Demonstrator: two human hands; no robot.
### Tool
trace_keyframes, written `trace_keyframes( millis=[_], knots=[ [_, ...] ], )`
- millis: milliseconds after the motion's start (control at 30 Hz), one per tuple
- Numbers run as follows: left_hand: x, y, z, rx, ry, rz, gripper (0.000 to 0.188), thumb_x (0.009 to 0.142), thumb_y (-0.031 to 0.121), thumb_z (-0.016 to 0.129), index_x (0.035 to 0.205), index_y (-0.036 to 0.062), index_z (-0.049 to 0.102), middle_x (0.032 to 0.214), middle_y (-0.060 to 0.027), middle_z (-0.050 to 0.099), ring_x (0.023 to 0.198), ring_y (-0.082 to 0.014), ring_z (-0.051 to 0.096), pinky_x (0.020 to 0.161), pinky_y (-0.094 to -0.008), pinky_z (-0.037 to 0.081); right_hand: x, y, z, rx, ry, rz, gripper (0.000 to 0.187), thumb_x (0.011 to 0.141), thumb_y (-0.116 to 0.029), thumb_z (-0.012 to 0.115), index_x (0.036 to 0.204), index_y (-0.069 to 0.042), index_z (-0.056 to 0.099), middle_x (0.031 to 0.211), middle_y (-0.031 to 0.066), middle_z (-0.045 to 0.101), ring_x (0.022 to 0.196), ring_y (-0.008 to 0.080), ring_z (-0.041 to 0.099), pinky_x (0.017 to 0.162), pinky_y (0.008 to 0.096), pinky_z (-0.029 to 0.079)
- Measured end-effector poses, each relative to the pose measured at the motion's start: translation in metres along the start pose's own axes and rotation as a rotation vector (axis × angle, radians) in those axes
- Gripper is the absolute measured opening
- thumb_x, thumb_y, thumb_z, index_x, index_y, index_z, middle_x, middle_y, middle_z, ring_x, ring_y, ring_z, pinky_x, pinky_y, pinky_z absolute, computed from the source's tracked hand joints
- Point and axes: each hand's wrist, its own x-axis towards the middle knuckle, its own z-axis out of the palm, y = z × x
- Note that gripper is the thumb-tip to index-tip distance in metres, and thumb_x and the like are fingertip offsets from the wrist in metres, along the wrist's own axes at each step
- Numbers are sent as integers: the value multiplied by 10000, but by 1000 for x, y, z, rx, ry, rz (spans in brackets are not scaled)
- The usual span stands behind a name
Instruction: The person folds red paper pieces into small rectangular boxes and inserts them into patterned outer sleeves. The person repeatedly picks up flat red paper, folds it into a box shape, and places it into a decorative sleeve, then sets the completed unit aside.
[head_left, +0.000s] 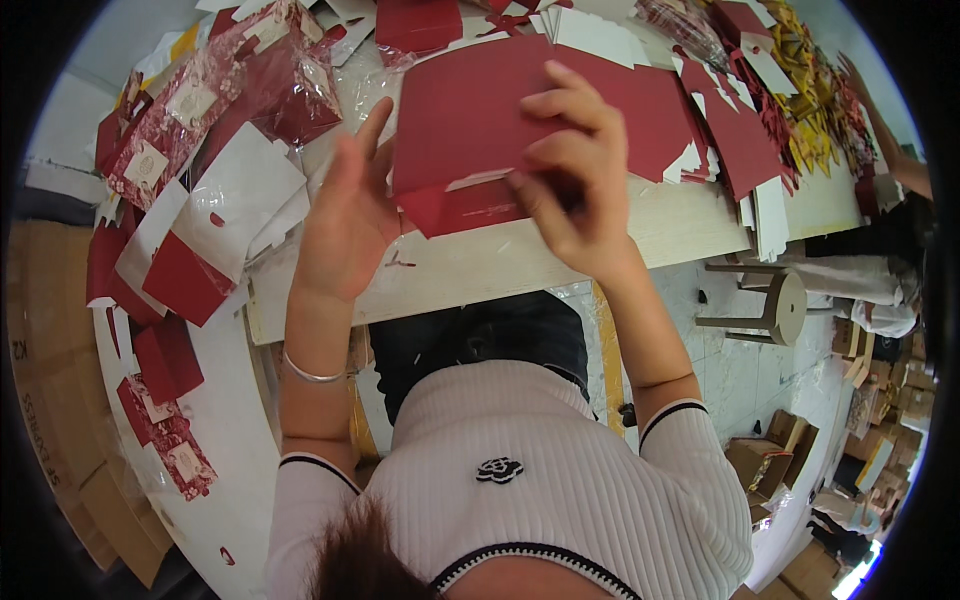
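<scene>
A red box (470, 110) is in the middle, up by the near edge of the pale table (690, 218), between two bare hands. The left hand (350, 215) is at the box's left side. Its thumb and a finger stand apart, and part of the hand goes behind the box. The right hand (585, 165) is at the box's right side, with its fingers bent over the red card and its thumb by the fold near the bottom. It is a bit blurry, so I cannot tell if it pinches the box hard or just touches it. The front of the box tips down toward the person, and a thin white strip shows at the fold. Just right of the box lie flat red cards (640, 110) with white flaps. Farther right is a heap of gold things (800, 95). On the left, there are flowery boxes (165, 120) in shiny clear wrap, and near them an open box (235, 190), white inside and red outside. A silver bracelet (316, 372) is on the left arm. Past the table, on the right, a stool (788, 305) lies sideways in view, and another person's arm (888, 150) shows at the far right.
</scene>
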Motion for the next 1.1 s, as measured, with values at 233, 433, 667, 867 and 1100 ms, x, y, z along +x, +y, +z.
trace_keyframes(
  millis=[233,433,667,867,1100],
  knots=[
    [2,-23,-5,326,39,178,985,699,26,677,1377,107,-33,1257,-146,360,1124,-251,430,917,-366,398,-16,0,-17,241,-242,97,246,740,-179,631,923,-44,537,1161,162,428,1160,359,376,988,468,276],
    [-8,-76,-28,862,-5,461,1227,558,97,803,1362,95,-124,1341,-160,229,1236,-267,275,997,-395,277,-21,5,-20,386,26,589,219,782,-107,576,986,-28,571,1160,127,439,1096,258,438,938,346,345],
    [-16,-77,-27,717,21,346,998,604,142,783,1326,35,102,1300,-173,308,1194,-303,347,998,-406,279,-31,8,-17,388,-144,511,278,743,-69,627,1014,-51,568,1138,119,464,1073,245,463,894,330,372],
    [-4,-49,-35,1407,-83,1182,578,702,178,694,1166,29,383,1274,-156,378,1165,-371,370,1020,-461,219,-23,7,-19,195,-220,398,372,649,-83,688,1011,-48,608,1025,112,490,924,220,523,785,323,434],
    [-35,-5,-57,110,-85,-218,435,873,293,478,1175,-17,430,1138,-150,524,1050,-276,502,927,-412,363,-41,19,-6,-500,88,-228,360,545,-71,676,905,-70,672,904,92,503,773,238,526,654,315,473]
  ],
)
